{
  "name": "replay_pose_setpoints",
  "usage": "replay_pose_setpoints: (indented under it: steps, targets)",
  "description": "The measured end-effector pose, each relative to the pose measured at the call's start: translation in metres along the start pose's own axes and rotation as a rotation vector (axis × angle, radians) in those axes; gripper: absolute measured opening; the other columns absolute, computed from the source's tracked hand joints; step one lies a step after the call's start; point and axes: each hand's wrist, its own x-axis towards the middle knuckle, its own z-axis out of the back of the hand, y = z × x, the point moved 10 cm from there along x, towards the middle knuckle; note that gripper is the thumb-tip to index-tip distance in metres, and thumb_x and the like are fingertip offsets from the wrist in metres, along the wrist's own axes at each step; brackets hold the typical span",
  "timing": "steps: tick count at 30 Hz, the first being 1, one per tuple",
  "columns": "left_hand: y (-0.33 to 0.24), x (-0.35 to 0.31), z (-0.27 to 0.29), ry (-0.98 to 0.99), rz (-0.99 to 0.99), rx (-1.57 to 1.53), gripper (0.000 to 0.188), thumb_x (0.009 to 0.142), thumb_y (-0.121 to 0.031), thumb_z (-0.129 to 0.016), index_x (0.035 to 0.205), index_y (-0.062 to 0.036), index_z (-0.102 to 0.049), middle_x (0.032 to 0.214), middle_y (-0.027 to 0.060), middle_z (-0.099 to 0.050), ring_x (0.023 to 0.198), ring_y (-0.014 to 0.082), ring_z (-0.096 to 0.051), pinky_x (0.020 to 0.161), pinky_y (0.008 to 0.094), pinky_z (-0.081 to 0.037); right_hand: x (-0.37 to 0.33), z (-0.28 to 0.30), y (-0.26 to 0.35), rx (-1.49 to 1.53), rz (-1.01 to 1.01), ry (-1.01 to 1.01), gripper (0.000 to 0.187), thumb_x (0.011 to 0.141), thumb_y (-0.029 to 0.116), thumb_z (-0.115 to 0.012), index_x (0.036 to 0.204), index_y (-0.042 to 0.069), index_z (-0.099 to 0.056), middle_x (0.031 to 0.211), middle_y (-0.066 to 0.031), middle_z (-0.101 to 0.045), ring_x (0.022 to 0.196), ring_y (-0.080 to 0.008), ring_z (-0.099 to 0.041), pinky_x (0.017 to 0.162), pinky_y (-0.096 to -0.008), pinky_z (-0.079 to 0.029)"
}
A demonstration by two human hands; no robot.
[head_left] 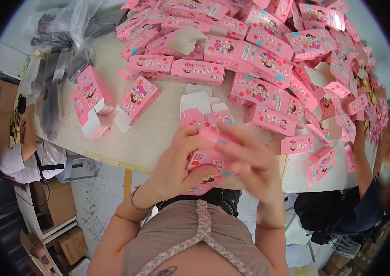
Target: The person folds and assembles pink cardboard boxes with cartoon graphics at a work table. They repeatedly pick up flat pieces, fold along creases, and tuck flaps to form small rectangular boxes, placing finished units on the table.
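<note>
My left hand [172, 161] is wrapped around a pink carton [205, 161] just in front of my body, its thumb lying across the printed face. My right hand [254, 163] is at the carton's right side with fingers stretched over it. Motion smears those fingers, so I cannot tell whether they grip it. Just beyond my fingers, pink card with raised white flaps [195, 100] shows at the table edge; whether it belongs to the held carton is hidden.
A large heap of pink cartons [268, 64] covers the table's far and right parts. More cartons [94, 99] stand at left, near dark pieces in clear plastic [57, 69]. One person [25, 156] sits at left; another person's arm [364, 156] reaches in at right.
</note>
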Motion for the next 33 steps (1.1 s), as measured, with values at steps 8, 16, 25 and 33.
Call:
replay_pose_setpoints:
  steps: [8, 16, 25, 33]
  targets:
    - [0.048, 0.009, 0.054, -0.535, 0.027, -0.391, 0.047, 0.094, -0.022, -0.051, 0.135, -0.0049, -0.033, 0.143, 0.0113, -0.033, 0.123, 0.0271, -0.043, 0.098, 0.0401, -0.040, -0.034, 0.172, -0.089, 0.032, -0.287, -0.672, 0.030, 0.093, 0.019, -0.050, 0.115, 0.000, -0.054, 0.112, -0.0109, -0.059, 0.095, -0.0194, -0.062, 0.076, -0.0350, -0.054]
    - [0.094, -0.018, 0.019, -0.315, 0.360, -0.076, 0.050, 0.090, -0.009, -0.053, 0.135, -0.0010, -0.032, 0.133, 0.0139, -0.038, 0.121, 0.0226, -0.042, 0.098, 0.0362, -0.039, -0.018, 0.006, -0.100, -0.941, -0.378, -0.092, 0.066, 0.073, 0.027, -0.074, 0.125, -0.001, -0.045, 0.105, -0.0221, -0.058, 0.092, -0.0343, -0.059, 0.079, -0.0434, -0.049]
    - [0.086, 0.011, -0.011, -0.358, 0.480, -1.043, 0.048, 0.099, -0.021, -0.041, 0.140, -0.0029, -0.028, 0.116, 0.0119, -0.054, 0.099, 0.0158, -0.056, 0.087, 0.0343, -0.047, -0.024, -0.022, -0.008, -0.659, 0.171, 0.019, 0.064, 0.077, 0.009, -0.070, 0.134, 0.005, -0.042, 0.083, -0.0097, -0.057, 0.068, -0.0242, -0.058, 0.053, -0.0325, -0.047]
    - [0.040, 0.026, -0.007, -0.230, 0.297, -1.075, 0.074, 0.087, -0.012, -0.058, 0.147, -0.0039, -0.016, 0.137, 0.0141, -0.042, 0.124, 0.0211, -0.044, 0.102, 0.0353, -0.037, 0.004, -0.009, -0.015, -0.202, -0.089, -0.158, 0.089, 0.076, 0.014, -0.074, 0.144, -0.001, -0.018, 0.123, -0.0184, -0.051, 0.103, -0.0284, -0.058, 0.084, -0.0360, -0.048]
